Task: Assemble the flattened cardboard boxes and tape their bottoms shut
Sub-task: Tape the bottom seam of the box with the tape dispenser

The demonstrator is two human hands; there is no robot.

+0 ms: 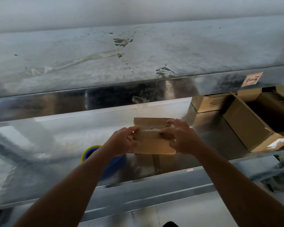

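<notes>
Steel rack (pixel 88 63), two tiers, with a scuffed upper deck; the lower shelf (pixel 56 136) carries the work. Open cartons (pixel 246 128) sit at the far right, well apart from the hands. Small cardboard box (pixel 154 145), mid-shelf, flaps folded nearly together with a dark seam between them. Left hand (pixel 123 140) and right hand (pixel 182 136) each curl round one end, fingertips on the flaps. Tape roll (pixel 90 152), blue and yellow, lies partly behind the left forearm. Risk: freeing a hand for the tape may let the flaps spring apart, leaving a gapped or crooked seal.
</notes>
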